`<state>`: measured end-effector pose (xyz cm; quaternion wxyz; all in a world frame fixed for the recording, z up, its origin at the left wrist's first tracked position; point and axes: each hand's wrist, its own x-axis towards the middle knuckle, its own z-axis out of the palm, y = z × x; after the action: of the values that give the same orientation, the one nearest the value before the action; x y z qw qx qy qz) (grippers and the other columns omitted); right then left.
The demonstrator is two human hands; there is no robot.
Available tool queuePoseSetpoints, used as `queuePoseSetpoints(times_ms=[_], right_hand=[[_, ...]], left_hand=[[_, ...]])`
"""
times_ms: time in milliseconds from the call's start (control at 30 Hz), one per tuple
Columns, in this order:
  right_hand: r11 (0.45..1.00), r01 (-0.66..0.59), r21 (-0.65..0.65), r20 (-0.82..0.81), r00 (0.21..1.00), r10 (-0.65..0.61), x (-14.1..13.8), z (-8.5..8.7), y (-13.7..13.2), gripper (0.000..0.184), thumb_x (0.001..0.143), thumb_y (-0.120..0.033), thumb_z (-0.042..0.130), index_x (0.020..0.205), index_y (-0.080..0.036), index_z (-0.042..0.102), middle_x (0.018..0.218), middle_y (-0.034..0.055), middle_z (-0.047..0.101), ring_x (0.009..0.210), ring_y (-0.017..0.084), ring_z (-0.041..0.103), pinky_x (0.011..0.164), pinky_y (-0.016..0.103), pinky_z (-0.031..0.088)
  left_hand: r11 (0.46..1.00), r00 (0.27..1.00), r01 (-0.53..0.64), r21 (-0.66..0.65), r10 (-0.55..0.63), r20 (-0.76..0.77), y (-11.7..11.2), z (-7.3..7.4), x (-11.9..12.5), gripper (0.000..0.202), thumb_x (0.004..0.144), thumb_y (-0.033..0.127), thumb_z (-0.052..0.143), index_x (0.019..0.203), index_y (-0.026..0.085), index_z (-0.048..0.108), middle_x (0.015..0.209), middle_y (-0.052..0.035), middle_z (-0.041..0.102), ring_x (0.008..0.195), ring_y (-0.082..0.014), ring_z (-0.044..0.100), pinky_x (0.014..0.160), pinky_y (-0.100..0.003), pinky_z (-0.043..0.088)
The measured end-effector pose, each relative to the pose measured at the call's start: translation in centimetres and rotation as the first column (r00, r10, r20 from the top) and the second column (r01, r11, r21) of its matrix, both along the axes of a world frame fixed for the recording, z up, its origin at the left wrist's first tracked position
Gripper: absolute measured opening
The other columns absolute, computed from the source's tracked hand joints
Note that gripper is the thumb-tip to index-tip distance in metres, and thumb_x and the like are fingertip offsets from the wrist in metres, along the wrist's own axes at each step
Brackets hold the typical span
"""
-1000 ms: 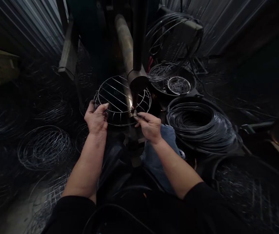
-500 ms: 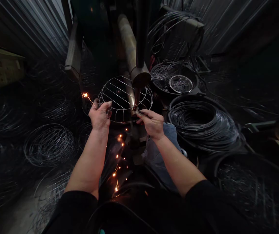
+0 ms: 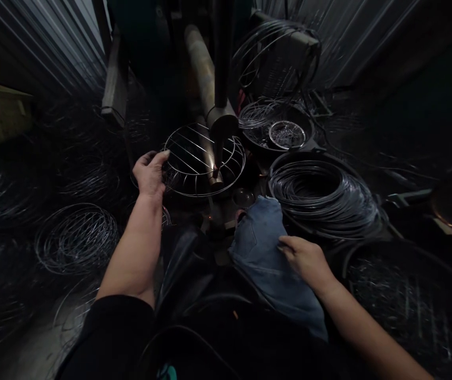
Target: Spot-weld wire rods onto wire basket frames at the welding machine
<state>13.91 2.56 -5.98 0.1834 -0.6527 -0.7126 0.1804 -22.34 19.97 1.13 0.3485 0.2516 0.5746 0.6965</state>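
My left hand [image 3: 149, 171] is closed on the left rim of a round wire rack [image 3: 200, 196], which has parallel straight wires across part of it and short curved wires along its side. The rack is held level around the lower metal arm [image 3: 207, 150] of a machine, under the upper electrode [image 3: 218, 150]. My right hand [image 3: 305, 258] is away from the rack, low on the right, with its fingers pinched at the edge of a blue denim cloth [image 3: 261, 232]. Whether it grips the cloth or some small piece is hidden.
Right of the machine stand a tub of coiled wire [image 3: 320, 195] and a pan [image 3: 277, 142] holding a small round dish [image 3: 287, 135] of bits. Wire rings [image 3: 77, 237] lie on the left. A dark bin [image 3: 400, 301] with thin wires sits at lower right.
My right hand has left the electrode tip and moved down and right to the denim cloth. The falling sparks are nearly gone. My left hand still holds the rack, slightly farther left.
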Motion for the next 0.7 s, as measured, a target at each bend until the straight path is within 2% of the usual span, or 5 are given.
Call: queuePoseSetpoints(times_ms=[133,300,433,533,700], right_hand=[[0.995,-0.075,-0.069,0.068,0.995,0.079,-0.7,1.6,1.2,0.024,0.072,-0.014,0.055,0.082,-0.022,0.074,0.085,0.0076,0.076,0.078,0.024,0.071,0.072,0.032,0.055],[0.996,-0.058,0.074,-0.34,0.937,0.08,-5.6,4.9,5.7,0.017,0.082,-0.034,0.058,0.079,-0.024,0.071,0.063,-0.0013,0.069,0.057,0.016,0.065,0.059,0.026,0.048],[0.981,-0.073,0.179,-0.464,0.873,0.149,-11.1,6.8,9.6,0.015,0.084,-0.036,0.059,0.081,-0.024,0.068,0.064,-0.0037,0.066,0.057,0.013,0.062,0.056,0.022,0.042],[0.972,-0.18,0.15,-0.365,0.904,0.224,-13.3,7.6,11.9,0.014,0.086,-0.03,0.059,0.078,-0.022,0.068,0.06,-0.0029,0.063,0.054,0.012,0.059,0.055,0.022,0.038],[0.951,-0.298,0.079,-0.027,0.953,0.3,-13.7,8.5,13.5,0.022,0.087,-0.027,0.054,0.073,-0.019,0.068,0.069,0.0049,0.069,0.064,0.017,0.062,0.056,0.026,0.035]], left_hand=[[0.99,0.996,0.094,-0.106,-0.093,0.013,-0.8,0.2,0.5,0.071,0.049,0.025,0.083,0.116,0.016,0.059,0.088,-0.0037,0.063,0.058,-0.0088,0.055,0.044,-0.019,0.037],[0.993,0.997,0.07,-0.098,-0.066,0.047,-1.8,0.7,1.5,0.071,0.054,0.02,0.08,0.121,0.015,0.057,0.08,-0.002,0.063,0.052,-0.0073,0.052,0.044,-0.019,0.035],[0.994,0.999,0.03,-0.106,-0.025,0.048,-1.5,0.9,1.7,0.068,0.057,0.016,0.076,0.122,0.013,0.055,0.072,-0.0011,0.062,0.05,-0.0092,0.054,0.042,-0.019,0.033],[0.994,1.0,0.021,-0.11,-0.019,0.024,-1.4,1.0,1.4,0.073,0.057,0.015,0.076,0.126,0.008,0.053,0.068,-0.0004,0.061,0.047,-0.0086,0.053,0.04,-0.019,0.03],[0.994,0.999,0.033,-0.107,-0.033,0.002,-1.5,1.2,1.2,0.084,0.056,0.015,0.077,0.133,0.003,0.047,0.067,0.0007,0.06,0.044,-0.0059,0.048,0.037,-0.017,0.025]])
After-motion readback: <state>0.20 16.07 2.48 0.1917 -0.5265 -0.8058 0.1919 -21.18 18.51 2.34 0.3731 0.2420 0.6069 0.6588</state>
